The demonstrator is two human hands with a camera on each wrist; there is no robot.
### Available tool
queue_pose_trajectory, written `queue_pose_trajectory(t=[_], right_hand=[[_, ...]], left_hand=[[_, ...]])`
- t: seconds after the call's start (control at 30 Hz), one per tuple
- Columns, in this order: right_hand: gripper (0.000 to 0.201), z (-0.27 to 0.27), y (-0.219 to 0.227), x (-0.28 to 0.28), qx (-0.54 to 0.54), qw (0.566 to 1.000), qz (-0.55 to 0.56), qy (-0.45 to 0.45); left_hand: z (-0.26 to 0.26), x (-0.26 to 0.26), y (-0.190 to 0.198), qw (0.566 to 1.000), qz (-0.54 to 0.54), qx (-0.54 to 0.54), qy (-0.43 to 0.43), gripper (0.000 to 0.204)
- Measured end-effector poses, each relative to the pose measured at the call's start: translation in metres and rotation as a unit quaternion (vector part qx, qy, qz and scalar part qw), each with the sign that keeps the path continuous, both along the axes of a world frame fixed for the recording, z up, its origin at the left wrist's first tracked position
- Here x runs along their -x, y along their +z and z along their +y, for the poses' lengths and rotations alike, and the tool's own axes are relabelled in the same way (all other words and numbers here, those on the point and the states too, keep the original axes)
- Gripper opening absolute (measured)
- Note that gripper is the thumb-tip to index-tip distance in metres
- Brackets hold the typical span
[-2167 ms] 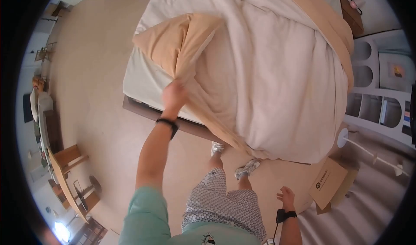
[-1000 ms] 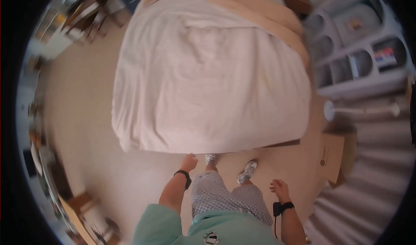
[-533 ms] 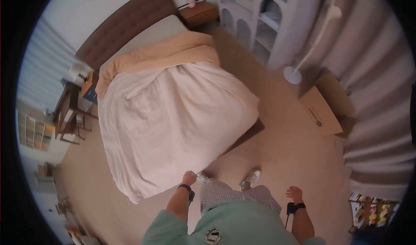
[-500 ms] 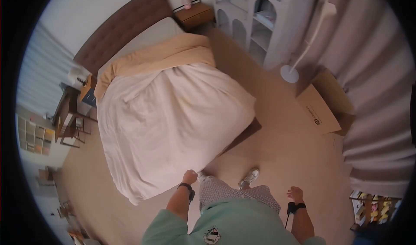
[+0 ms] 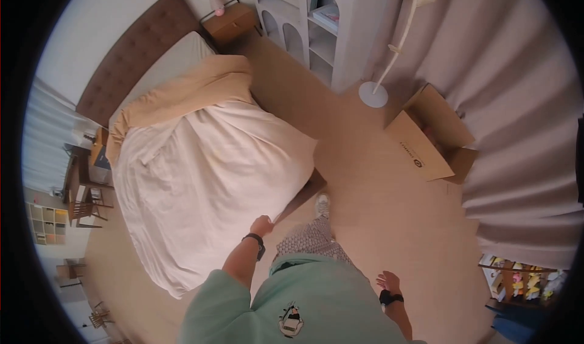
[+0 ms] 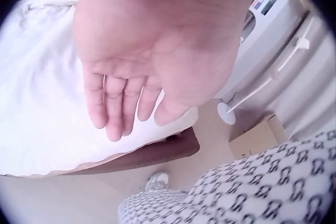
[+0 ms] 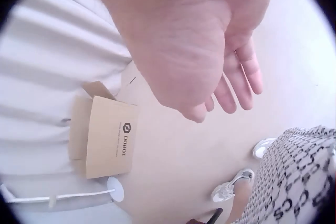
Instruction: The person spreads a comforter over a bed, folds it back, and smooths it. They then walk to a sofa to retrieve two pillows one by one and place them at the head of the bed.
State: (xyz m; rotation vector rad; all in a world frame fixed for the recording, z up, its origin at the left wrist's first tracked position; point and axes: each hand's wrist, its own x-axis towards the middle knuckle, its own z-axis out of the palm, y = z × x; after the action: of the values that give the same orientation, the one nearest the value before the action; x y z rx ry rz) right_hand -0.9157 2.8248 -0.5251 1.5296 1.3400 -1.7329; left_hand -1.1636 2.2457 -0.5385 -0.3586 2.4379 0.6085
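The left hand [image 5: 261, 225] is beside the foot-end corner of the bed, over the edge of the pale duvet [image 5: 207, 186]. In the left wrist view the left hand [image 6: 152, 50] shows its palm, fingers loosely extended, with nothing held. Below its fingers are the duvet [image 6: 42, 98] and the brown bed base [image 6: 157, 155]. The right hand [image 5: 389, 281] hangs over the floor on the person's right. The right wrist view shows the right hand [image 7: 205, 50] empty with relaxed fingers. A tan folded duvet band [image 5: 188, 91] lies near the headboard [image 5: 134, 52].
An open cardboard box [image 5: 420, 143] stands on the floor by the curtain [image 5: 511, 100]. Left of it is a floor lamp's round base [image 5: 373, 94]. A shelf unit [image 5: 350, 34] and a nightstand [image 5: 231, 24] stand at the back. A rack [image 5: 523, 280] is at lower right.
The left hand earlier gripped the duvet corner, which was folded back; the duvet now lies spread over the bed's foot end. The view has turned right, and the bed appears farther left.
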Motion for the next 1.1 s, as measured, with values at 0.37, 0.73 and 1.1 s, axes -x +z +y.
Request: queue_pose_trajectory(t=[0.37, 0.73, 1.1], right_hand=[[0.040, 0.110, 0.085, 0.172, -0.130, 0.986, 0.032, -0.099], [0.042, 0.147, 0.102, 0.448, -0.063, 0.994, 0.069, 0.052], [0.032, 0.316, -0.005, 0.766, 0.013, 0.951, -0.013, 0.309]], left_hand=[[0.083, 0.210, -0.028, 0.991, 0.080, -0.087, -0.068, 0.024], [0.087, 0.292, -0.055, 0.991, 0.041, -0.058, 0.113, 0.027], [0.153, 0.358, -0.023, 0.987, 0.015, -0.011, 0.159, 0.027]])
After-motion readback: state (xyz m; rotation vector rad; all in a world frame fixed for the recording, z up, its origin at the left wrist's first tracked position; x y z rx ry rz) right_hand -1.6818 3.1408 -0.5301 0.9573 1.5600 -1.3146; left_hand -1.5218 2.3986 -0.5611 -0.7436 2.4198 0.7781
